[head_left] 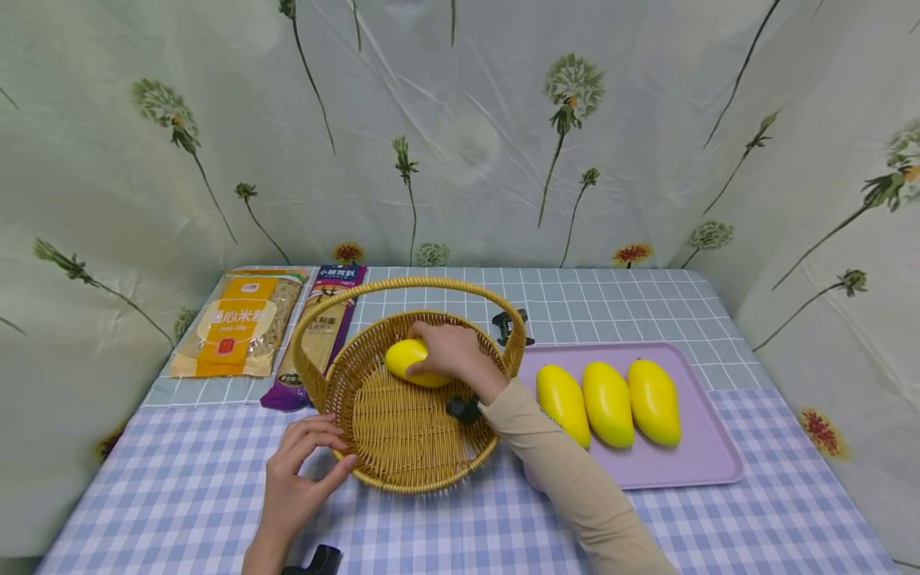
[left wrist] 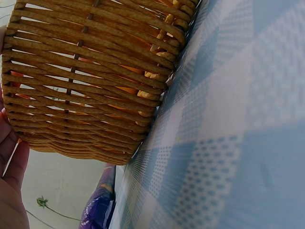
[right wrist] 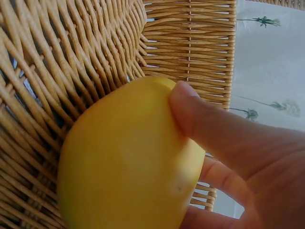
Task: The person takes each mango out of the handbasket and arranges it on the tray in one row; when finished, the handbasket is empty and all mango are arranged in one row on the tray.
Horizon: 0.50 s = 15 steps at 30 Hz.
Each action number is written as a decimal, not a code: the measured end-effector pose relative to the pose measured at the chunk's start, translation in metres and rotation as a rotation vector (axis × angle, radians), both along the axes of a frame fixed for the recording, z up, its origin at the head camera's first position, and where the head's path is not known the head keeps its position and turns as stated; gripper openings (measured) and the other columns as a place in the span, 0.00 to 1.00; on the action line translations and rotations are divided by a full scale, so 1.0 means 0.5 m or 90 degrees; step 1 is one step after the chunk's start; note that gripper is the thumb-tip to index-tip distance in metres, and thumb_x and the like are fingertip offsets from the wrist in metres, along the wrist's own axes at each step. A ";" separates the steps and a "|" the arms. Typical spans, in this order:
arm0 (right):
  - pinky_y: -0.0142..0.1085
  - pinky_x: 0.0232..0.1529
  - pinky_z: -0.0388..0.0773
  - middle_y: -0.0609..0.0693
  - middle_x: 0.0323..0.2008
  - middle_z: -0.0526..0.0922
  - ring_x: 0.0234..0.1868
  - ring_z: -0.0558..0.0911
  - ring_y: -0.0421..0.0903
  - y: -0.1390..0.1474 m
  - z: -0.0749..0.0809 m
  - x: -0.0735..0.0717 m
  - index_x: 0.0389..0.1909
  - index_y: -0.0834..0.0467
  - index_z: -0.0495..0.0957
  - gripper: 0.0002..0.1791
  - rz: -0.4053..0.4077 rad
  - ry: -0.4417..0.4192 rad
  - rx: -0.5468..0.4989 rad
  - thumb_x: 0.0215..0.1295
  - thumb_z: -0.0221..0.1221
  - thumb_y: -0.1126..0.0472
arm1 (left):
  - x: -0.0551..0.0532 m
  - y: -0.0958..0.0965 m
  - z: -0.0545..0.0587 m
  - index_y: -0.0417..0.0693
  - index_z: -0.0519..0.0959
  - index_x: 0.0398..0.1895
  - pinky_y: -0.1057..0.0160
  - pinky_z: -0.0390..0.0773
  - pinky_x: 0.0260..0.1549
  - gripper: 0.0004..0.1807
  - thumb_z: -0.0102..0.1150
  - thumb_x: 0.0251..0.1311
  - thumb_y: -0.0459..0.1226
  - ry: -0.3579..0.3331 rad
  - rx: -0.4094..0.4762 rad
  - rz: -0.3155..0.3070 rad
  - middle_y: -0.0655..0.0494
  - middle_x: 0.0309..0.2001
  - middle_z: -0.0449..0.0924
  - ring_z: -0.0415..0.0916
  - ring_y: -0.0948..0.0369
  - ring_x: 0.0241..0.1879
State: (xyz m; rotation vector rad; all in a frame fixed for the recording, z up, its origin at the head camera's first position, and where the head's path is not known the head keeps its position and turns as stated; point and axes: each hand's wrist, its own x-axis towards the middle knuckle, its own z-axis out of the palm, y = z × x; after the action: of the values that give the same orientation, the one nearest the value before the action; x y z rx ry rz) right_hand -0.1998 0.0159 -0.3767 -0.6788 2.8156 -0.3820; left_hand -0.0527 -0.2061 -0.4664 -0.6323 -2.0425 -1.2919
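A round wicker basket (head_left: 413, 435) with a tall arched handle sits on the checked cloth. Inside, toward its back, lies a yellow mango (head_left: 404, 358), which my right hand (head_left: 454, 351) holds with thumb and fingers on either side. Up close in the right wrist view, the thumb presses the side of the mango (right wrist: 128, 152) near the woven wall. My left hand (head_left: 298, 471) grips the basket's near left rim between fingers and thumb. In the left wrist view, the basket's woven side (left wrist: 86, 81) fills the upper left, with the left hand (left wrist: 12, 167) at its rim.
Right of the basket, three mangoes (head_left: 608, 404) lie on a lilac tray (head_left: 700, 467). Back left are a bag of grain (head_left: 240, 323) and a pasta packet (head_left: 323, 327). A small black object (head_left: 512, 327) stands behind the basket. A floral curtain (head_left: 467, 160) hangs behind the table.
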 end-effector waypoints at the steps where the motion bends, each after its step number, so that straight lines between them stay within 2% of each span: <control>1: 0.35 0.29 0.70 0.48 0.43 0.81 0.36 0.77 0.44 0.000 0.000 0.001 0.58 0.45 0.71 0.32 0.000 -0.001 0.002 0.53 0.66 0.40 | 0.000 0.000 0.000 0.46 0.80 0.28 0.65 0.67 0.55 0.12 0.75 0.41 0.34 0.000 0.000 0.001 0.44 0.37 0.78 0.71 0.51 0.49; 6: 0.36 0.30 0.68 0.47 0.43 0.81 0.36 0.77 0.43 0.001 0.000 0.008 0.58 0.43 0.70 0.33 -0.003 -0.012 0.016 0.51 0.66 0.39 | 0.003 0.006 0.009 0.45 0.80 0.27 0.66 0.67 0.55 0.11 0.75 0.42 0.34 0.005 0.000 0.002 0.44 0.36 0.78 0.71 0.52 0.49; 13: 0.36 0.28 0.68 0.48 0.38 0.81 0.33 0.76 0.43 -0.003 0.004 0.020 0.59 0.40 0.68 0.36 0.005 -0.015 0.057 0.49 0.67 0.37 | 0.018 0.028 0.065 0.40 0.78 0.25 0.68 0.68 0.53 0.11 0.73 0.40 0.28 -0.003 -0.005 0.009 0.47 0.36 0.78 0.72 0.53 0.48; 15: 0.36 0.27 0.67 0.48 0.37 0.81 0.32 0.76 0.43 -0.004 0.005 0.024 0.59 0.40 0.67 0.36 0.006 -0.013 0.064 0.49 0.67 0.36 | 0.019 0.031 0.072 0.40 0.78 0.25 0.68 0.68 0.53 0.11 0.73 0.40 0.27 -0.004 -0.004 0.008 0.48 0.36 0.78 0.72 0.54 0.47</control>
State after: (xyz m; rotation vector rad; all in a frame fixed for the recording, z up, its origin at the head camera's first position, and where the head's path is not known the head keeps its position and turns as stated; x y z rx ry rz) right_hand -0.1879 0.0137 -0.3744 -0.6635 2.7892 -0.2431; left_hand -0.0431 -0.1906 -0.4305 -0.6177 -2.0536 -1.2819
